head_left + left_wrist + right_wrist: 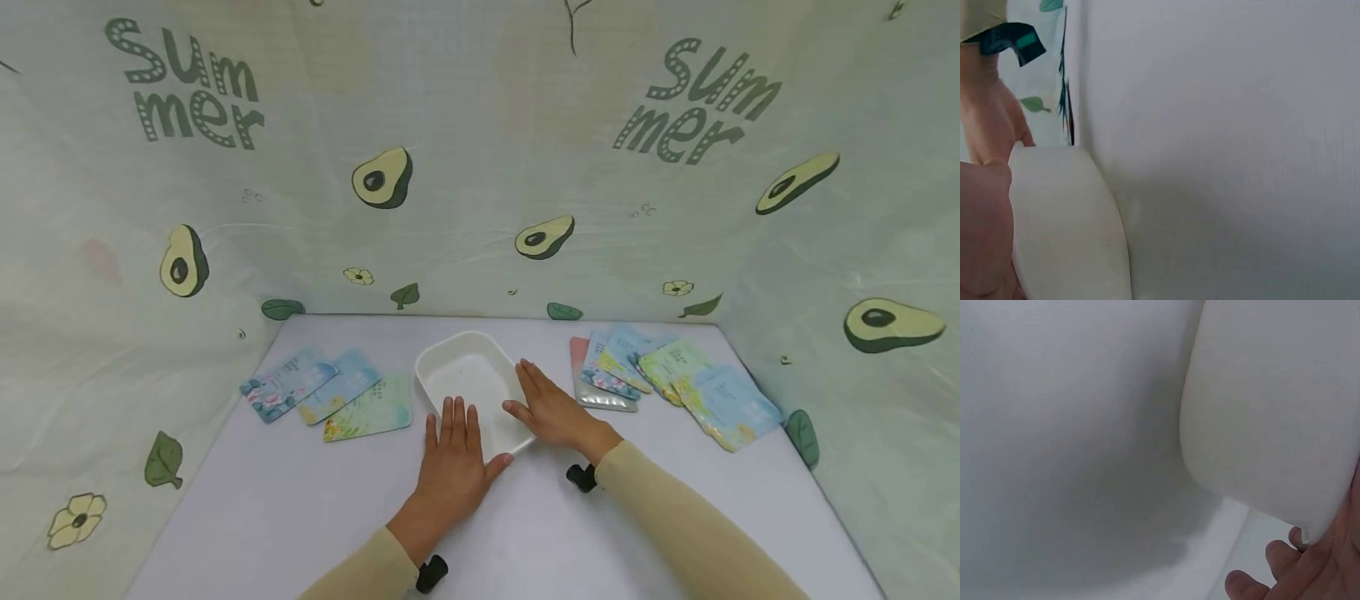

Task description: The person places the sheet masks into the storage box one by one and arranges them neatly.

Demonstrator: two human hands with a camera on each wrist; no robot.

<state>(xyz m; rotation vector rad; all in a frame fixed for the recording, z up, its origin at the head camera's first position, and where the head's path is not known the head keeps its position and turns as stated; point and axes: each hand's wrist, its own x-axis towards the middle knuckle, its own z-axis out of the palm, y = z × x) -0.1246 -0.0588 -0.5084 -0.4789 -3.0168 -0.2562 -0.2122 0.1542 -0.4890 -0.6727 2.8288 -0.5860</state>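
A white rectangular plastic basin (471,373) with rounded corners stands in the middle of the table. My left hand (453,471) lies along its near left side, fingers straight over the rim and thumb spread out. On the right side, my right hand (551,410) touches the rim with extended fingers and its thumb over the inside. From the left wrist, the smooth outer basin wall (1072,219) shows against my left palm (982,231). The right wrist view has the same basin's outside (1266,412) with my right fingers (1285,569) around its lower corner.
Left of the basin lie three overlapping printed flat packets (367,408). Several more packets (675,375) overlap at the right, with a pink and silver one (600,398) nearest the basin. A printed avocado-pattern cloth (465,250) encloses the white table (300,500).
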